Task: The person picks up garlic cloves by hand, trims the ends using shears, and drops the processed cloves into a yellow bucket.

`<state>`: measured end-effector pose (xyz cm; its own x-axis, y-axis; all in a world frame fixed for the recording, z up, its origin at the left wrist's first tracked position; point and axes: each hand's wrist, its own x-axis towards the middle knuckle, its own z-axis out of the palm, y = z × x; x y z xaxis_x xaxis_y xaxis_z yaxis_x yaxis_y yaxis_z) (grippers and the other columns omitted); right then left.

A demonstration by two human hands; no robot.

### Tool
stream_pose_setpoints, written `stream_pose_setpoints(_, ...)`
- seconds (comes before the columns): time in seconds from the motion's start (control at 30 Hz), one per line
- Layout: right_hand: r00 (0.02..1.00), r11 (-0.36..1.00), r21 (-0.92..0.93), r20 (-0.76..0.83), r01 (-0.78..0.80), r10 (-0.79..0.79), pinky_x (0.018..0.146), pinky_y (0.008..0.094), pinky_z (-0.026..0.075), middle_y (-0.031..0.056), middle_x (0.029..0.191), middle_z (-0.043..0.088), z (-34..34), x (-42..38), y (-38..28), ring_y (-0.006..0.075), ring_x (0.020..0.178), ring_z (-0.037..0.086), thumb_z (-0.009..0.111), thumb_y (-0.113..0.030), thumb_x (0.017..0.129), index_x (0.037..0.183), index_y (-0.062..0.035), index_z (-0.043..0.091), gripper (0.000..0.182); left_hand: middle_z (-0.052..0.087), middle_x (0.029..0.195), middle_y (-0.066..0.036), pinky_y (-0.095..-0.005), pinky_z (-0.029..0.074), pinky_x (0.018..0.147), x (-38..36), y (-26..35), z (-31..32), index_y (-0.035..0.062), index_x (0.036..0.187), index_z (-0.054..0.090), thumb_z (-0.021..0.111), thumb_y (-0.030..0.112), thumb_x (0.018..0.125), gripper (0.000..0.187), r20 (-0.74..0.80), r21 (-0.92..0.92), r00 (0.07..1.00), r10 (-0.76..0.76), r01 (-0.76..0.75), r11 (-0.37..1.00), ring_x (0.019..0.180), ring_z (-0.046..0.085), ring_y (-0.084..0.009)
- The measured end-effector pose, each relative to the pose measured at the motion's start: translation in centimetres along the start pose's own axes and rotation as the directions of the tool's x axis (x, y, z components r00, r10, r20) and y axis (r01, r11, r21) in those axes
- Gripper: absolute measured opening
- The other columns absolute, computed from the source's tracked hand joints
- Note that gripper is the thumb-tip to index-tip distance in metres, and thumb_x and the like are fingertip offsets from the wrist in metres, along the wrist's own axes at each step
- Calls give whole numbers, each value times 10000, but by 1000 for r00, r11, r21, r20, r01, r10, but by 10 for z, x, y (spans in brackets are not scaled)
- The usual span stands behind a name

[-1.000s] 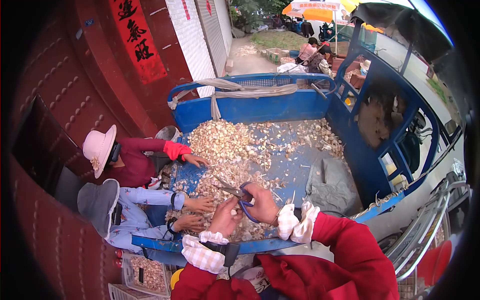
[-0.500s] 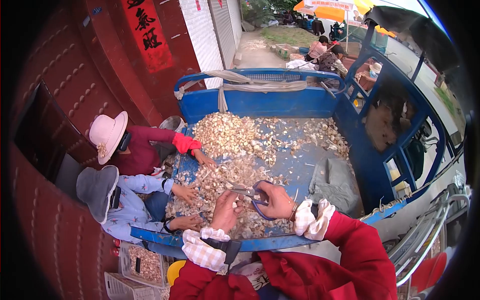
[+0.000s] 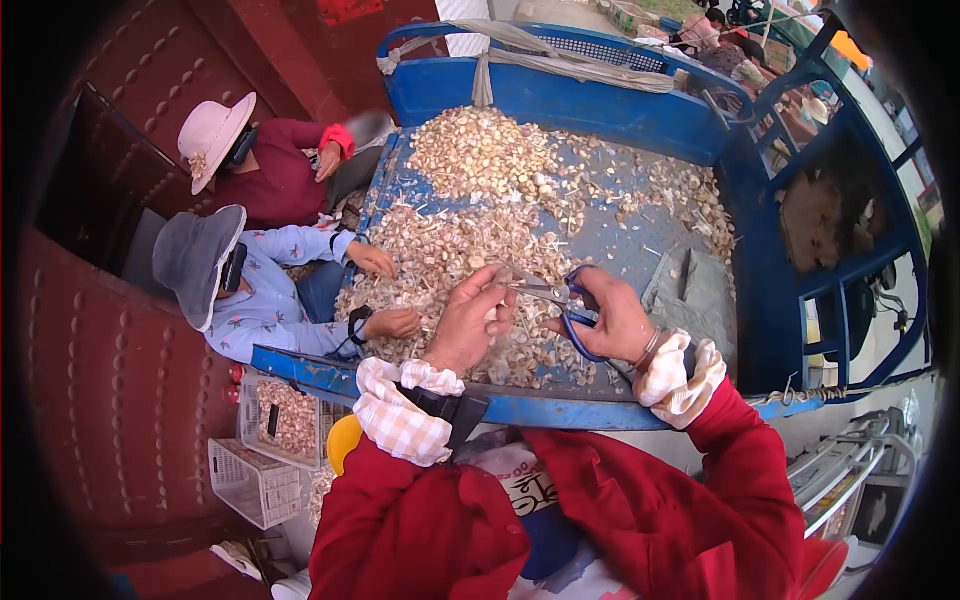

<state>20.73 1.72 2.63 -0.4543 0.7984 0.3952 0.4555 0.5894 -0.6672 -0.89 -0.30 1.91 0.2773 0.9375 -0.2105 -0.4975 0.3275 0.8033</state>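
Note:
My right hand (image 3: 617, 316) grips a pair of scissors (image 3: 547, 292) with dark blue handles, its fingers in the loops. The blades point left and their tips reach my left hand (image 3: 466, 326). That hand is closed in a pinch around a small pale piece of garlic (image 3: 491, 313), mostly hidden by the fingers. Below both hands, loose garlic cloves, skins and stem bits (image 3: 455, 245) cover the blue truck bed (image 3: 625, 232). A denser heap of cloves (image 3: 478, 155) lies toward the far end.
Two people in hats sit at the left side; one person's hands (image 3: 392, 322) are over the garlic. A grey sheet (image 3: 690, 300) lies in the bed at right. White crates (image 3: 265, 485) and a yellow container (image 3: 343, 443) stand below left. The bed's blue edge (image 3: 560, 412) runs before me.
The view has tilted down. The scissor tips have stayed close to my left hand. The farther co-worker's hand has drawn back from the garlic, and the nearer one's hands have shifted.

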Motion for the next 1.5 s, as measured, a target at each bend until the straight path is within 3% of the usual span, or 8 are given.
stream_pose_setpoints(0.27,948,970,-24,208,-243,243,512,390,412,159,605,504,-2,-2,7,328,546,526,726,-357,695,693,-16,517,400,520,776,34,-162,362,549,-5,-4,-1,66,1177,494,503,209,919,296,-33,269,998,-45,52,962,631,430,-27)
stream_pose_setpoints(0.7,974,972,-150,112,-181,199,452,403,383,162,495,465,7,-9,7,347,469,497,688,-370,740,645,-17,501,410,531,764,17,-163,387,531,-4,-3,0,53,1149,509,513,188,919,267,-38,447,999,17,2,894,619,446,-33)
stream_pose_setpoints(0.9,941,929,228,241,-292,237,395,290,304,3,445,417,19,-12,18,106,390,391,677,-350,797,619,-43,496,399,466,695,28,-164,304,458,-7,7,7,12,1090,516,478,184,928,239,-6,218,1000,4,-3,976,556,385,-27)
stream_pose_setpoints(0.97,853,703,488,232,-517,467,392,264,253,-60,485,391,18,-6,18,36,438,341,674,-364,805,605,-60,489,408,440,669,16,-174,271,421,-25,19,8,9,1007,524,458,195,920,216,-49,-119,999,19,-24,993,502,351,-36)
stream_pose_setpoints(1.13,863,918,34,356,-395,358,462,273,270,-45,535,393,31,-23,69,66,541,326,687,-338,795,583,-48,450,432,442,618,-24,-183,253,362,-125,29,-27,26,930,511,424,260,881,254,-74,-307,967,243,-254,917,454,357,-62)
stream_pose_setpoints(1.27,767,827,76,431,-557,476,419,247,267,-56,518,405,52,-27,73,44,471,342,675,-327,811,591,-81,468,390,491,698,-45,-166,310,368,-236,15,-80,15,944,512,462,221,854,231,-522,-378,798,300,-532,757,528,430,-81)
stream_pose_setpoints(1.37,745,797,119,459,-592,484,364,228,254,-63,482,406,53,-28,80,36,390,344,673,-318,813,605,-104,483,354,573,804,-82,-172,369,423,-308,-31,-139,-4,1005,534,489,163,831,245,-861,-212,461,215,-710,671,650,537,-140)
stream_pose_setpoints(1.5,734,736,173,378,-655,564,365,228,267,-58,464,418,59,-25,85,38,388,369,673,-310,811,612,-103,505,333,581,862,-103,-250,495,623,-357,-102,-222,-26,1063,518,513,103,824,272,-962,-201,272,12,-739,642,811,577,-221)
